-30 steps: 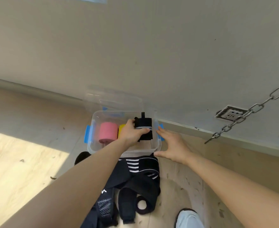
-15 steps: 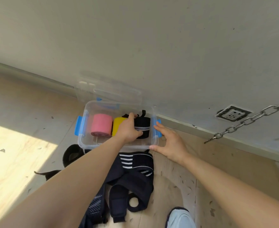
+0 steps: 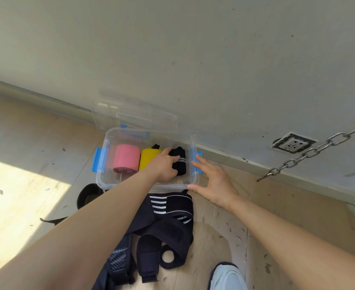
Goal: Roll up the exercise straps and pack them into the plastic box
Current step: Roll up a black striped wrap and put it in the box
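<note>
Lowered since earlier: rolled black white-striped strap (image 3: 179,162), now at right end of clear plastic box (image 3: 147,186) beside yellow roll (image 3: 149,159) | left hand (image 3: 164,164) curls round it | right hand (image 3: 214,181) straight-fingered against box's right near corner | step: seating roll | next: release, roll loose black straps (image 3: 168,218)

Left hand (image 3: 164,166) grips a black rolled strap (image 3: 179,162) inside the plastic box (image 3: 151,186) — right hand (image 3: 214,181) steadies its side.
</note>
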`<state>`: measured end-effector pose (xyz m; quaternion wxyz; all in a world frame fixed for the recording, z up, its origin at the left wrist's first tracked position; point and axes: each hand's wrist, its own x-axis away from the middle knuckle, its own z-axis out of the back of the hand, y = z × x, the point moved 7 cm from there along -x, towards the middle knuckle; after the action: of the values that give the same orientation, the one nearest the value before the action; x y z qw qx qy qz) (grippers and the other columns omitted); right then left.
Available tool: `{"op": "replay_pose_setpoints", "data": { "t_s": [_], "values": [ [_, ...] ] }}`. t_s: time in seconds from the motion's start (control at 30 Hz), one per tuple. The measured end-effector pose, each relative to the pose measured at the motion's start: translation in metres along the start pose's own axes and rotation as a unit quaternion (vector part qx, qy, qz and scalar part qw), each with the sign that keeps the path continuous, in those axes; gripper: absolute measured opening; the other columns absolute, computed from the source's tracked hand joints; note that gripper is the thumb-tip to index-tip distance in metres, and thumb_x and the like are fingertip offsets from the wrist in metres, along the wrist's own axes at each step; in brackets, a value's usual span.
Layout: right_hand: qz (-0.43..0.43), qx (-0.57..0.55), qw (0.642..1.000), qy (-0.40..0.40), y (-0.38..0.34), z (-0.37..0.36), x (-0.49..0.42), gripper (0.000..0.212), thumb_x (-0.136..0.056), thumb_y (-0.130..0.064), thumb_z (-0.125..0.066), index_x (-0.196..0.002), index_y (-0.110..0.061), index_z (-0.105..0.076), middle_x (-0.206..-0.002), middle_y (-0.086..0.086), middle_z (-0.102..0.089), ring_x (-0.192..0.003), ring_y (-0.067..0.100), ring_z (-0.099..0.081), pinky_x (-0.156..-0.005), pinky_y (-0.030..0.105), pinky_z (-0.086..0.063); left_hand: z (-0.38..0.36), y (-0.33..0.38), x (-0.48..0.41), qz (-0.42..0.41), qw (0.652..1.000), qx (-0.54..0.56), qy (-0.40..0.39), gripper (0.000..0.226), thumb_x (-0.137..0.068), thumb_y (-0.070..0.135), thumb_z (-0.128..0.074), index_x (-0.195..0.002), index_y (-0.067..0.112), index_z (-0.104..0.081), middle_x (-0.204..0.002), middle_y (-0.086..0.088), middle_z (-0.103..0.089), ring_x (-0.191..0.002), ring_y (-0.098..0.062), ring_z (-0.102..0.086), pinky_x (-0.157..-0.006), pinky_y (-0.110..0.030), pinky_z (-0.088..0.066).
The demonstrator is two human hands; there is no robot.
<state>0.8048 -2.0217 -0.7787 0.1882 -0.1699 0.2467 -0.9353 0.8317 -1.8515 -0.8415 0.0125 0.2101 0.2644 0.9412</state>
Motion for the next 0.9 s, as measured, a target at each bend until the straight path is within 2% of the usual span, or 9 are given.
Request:
{"op": "replay_pose_setpoints", "data": {
  "t_s": [0.27, 0.37, 0.5, 0.57, 0.63, 0.67, 0.73, 0.8, 0.9],
  "values": [
    [0.005, 0.013, 1.000, -0.015, -0.002, 0.000, 0.002, 0.063, -0.086, -0.048, -0.075, -0.143, -0.038, -0.051, -0.165, -0.020, -0.018, -0.150, 0.011, -0.024, -0.118, 0.030, -0.020, 0.005, -0.007, 0.010, 0.006, 0.997, 0.069, -0.036, 0.063, -0.096, 0.022, -0.066, -0.154, 0.015, -0.043, -0.167, -0.010, -0.026, -0.145, -0.028, -0.042, -0.117, -0.036, -0.037],
    [0.004, 0.025, 0.999, -0.029, -0.007, 0.004, 0.001, 0.064, -0.086, -0.048, -0.075, -0.143, -0.034, -0.051, -0.166, -0.016, -0.019, -0.150, 0.014, -0.026, -0.120, 0.035, -0.025, 0.023, -0.001, 0.030, 0.003, 0.995, 0.102, -0.015, 0.055, -0.097, 0.020, -0.064, -0.150, 0.015, -0.050, -0.152, -0.007, -0.053, -0.132, -0.024, -0.055, -0.110, -0.031, -0.043],
    [0.001, 0.068, 0.997, -0.028, -0.018, 0.003, 0.006, 0.060, -0.090, -0.041, -0.072, -0.145, -0.029, -0.050, -0.165, -0.006, -0.026, -0.148, 0.023, -0.028, -0.120, 0.041, -0.028, 0.049, 0.008, 0.069, -0.014, 0.996, 0.081, 0.041, 0.040, -0.094, 0.018, -0.065, -0.135, 0.018, -0.064, -0.127, -0.001, -0.070, -0.104, -0.015, -0.065, -0.093, -0.026, -0.048],
    [0.054, 0.068, 0.996, 0.034, -0.032, 0.005, 0.016, 0.047, -0.089, -0.029, -0.074, -0.133, -0.020, -0.062, -0.145, 0.004, -0.050, -0.132, 0.028, -0.044, -0.111, 0.045, -0.039, 0.061, 0.017, 0.093, -0.034, 0.996, 0.047, 0.065, 0.035, -0.094, 0.018, -0.063, -0.129, 0.021, -0.066, -0.115, 0.004, -0.072, -0.094, -0.013, -0.063, -0.085, -0.026, -0.047],
    [0.148, 0.064, 0.982, 0.102, -0.046, -0.003, 0.031, 0.025, -0.084, -0.020, -0.076, -0.106, -0.011, -0.071, -0.104, 0.007, -0.063, -0.099, 0.029, -0.059, -0.085, 0.046, -0.052, 0.069, 0.024, 0.122, -0.057, 0.994, 0.017, 0.096, 0.031, -0.096, 0.018, -0.060, -0.125, 0.021, -0.069, -0.104, 0.006, -0.070, -0.090, -0.015, -0.063, -0.081, -0.028, -0.047],
    [0.175, 0.074, 0.978, 0.092, -0.049, -0.013, 0.038, 0.018, -0.084, -0.020, -0.075, -0.098, -0.010, -0.070, -0.093, 0.006, -0.062, -0.089, 0.028, -0.060, -0.077, 0.044, -0.053, 0.070, 0.024, 0.137, -0.065, 0.992, 0.003, 0.107, 0.030, -0.096, 0.017, -0.058, -0.123, 0.021, -0.070, -0.100, 0.006, -0.069, -0.089, -0.016, -0.063, -0.080, -0.029, -0.048],
    [0.175, 0.100, 0.979, -0.016, -0.051, -0.045, 0.048, 0.021, -0.088, -0.030, -0.073, -0.100, -0.014, -0.068, -0.095, 0.004, -0.063, -0.092, 0.026, -0.061, -0.081, 0.042, -0.053, 0.066, 0.017, 0.164, -0.072, 0.990, -0.015, 0.121, 0.030, -0.095, 0.016, -0.055, -0.119, 0.022, -0.072, -0.098, 0.005, -0.072, -0.086, -0.016, -0.064, -0.077, -0.032, -0.051],
    [0.156, 0.134, 0.969, -0.133, -0.049, -0.076, 0.059, 0.043, -0.089, -0.043, -0.070, -0.124, -0.018, -0.063, -0.117, 0.004, -0.062, -0.112, 0.026, -0.057, -0.095, 0.039, -0.048, 0.055, 0.002, 0.184, -0.060, 0.989, -0.008, 0.136, 0.029, -0.094, 0.015, -0.055, -0.116, 0.022, -0.073, -0.096, 0.003, -0.074, -0.085, -0.016, -0.067, -0.076, -0.034, -0.055],
    [0.143, 0.200, 0.942, -0.229, -0.047, -0.102, 0.074, 0.080, -0.087, -0.054, -0.069, -0.154, -0.029, -0.034, -0.155, 0.003, -0.036, -0.137, 0.031, -0.037, -0.111, 0.045, -0.039, 0.028, -0.026, 0.204, -0.013, 0.991, 0.014, 0.132, 0.029, -0.093, 0.013, -0.059, -0.119, 0.018, -0.071, -0.108, -0.001, -0.073, -0.100, -0.020, -0.067, -0.088, -0.035, -0.054]
  ]
}}
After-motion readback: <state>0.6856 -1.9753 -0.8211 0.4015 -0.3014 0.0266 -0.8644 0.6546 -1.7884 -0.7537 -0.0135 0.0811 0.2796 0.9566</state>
